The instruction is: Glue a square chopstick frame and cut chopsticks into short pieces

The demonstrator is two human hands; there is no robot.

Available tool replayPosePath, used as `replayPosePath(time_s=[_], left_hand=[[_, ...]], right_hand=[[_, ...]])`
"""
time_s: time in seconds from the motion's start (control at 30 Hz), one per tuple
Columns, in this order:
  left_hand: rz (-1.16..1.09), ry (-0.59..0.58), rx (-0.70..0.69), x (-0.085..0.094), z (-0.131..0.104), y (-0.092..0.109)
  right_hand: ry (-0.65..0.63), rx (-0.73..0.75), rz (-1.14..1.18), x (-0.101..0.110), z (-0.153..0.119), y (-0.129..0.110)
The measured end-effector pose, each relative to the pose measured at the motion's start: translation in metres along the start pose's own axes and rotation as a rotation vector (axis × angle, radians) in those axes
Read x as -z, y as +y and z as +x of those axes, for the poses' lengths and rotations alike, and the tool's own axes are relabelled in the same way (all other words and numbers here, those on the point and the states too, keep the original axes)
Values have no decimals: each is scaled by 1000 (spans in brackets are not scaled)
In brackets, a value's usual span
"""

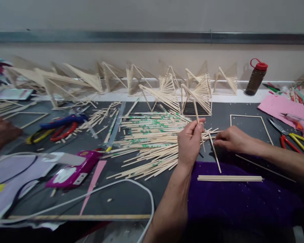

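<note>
My left hand is closed round a light wooden stick, its upper end rising above the thumb and finger. To its right, my right hand has its fingers drawn together beside the tips of some sticks; what they hold, if anything, is hidden. A slanting stick stands out just left of those fingers. The large pile of sticks, several in green-printed wrappers, lies left of and partly behind my left hand. Several sticks in a row rest on the dark purple cloth below my hands.
Twisted stick structures line the wall. A three-sided stick frame, pliers and a red-capped bottle are at right. At left are a magenta device, a white cable, blue-handled pliers and another person's hand.
</note>
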State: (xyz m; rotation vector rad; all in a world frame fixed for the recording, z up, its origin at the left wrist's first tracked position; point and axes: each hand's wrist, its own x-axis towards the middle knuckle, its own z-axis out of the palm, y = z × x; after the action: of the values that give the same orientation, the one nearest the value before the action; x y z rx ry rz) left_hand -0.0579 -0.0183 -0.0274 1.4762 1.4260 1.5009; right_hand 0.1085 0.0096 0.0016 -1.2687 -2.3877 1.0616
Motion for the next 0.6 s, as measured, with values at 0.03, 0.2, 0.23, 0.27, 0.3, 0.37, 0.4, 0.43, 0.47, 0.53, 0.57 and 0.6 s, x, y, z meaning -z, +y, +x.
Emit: replayPosePath(time_s=[0.03, 0.2, 0.23, 0.27, 0.3, 0.37, 0.4, 0.43, 0.47, 0.53, 0.57, 0.6], left_hand=[[82, -5, -49, 0, -1, 0], [383, -99, -249, -1, -4, 3], [413, -104, -261, -1, -4, 3], [426, -86, -266, -1, -4, 3], [424, -42, -267, -1, -4, 3], [384, 84, -273, -2, -5, 4], [356, 140, -280, -3, -7, 5], [331, 169, -292, -4, -9, 7], [314, 163, -310, -6, -12, 8], [314, 67, -365, -12, -19, 12], [327, -1, -398, -15, -24, 13], [344, -66, -431, -18, -28, 14]], right_hand=[[112, 50, 37, 4, 4, -3], [273, 227, 420, 16, 24, -17], [269, 244, 445, 17, 28, -19], [276, 261, 454, 19, 33, -21], [300, 277, 454, 21, 38, -22], [415, 298, 444, 29, 53, -24], [503, 301, 438, 33, 62, -25], [581, 294, 423, 37, 72, -25], [627, 283, 402, 39, 83, -25], [646, 260, 338, 39, 107, -24], [641, 248, 293, 36, 118, -23], [625, 242, 242, 31, 129, -22]])
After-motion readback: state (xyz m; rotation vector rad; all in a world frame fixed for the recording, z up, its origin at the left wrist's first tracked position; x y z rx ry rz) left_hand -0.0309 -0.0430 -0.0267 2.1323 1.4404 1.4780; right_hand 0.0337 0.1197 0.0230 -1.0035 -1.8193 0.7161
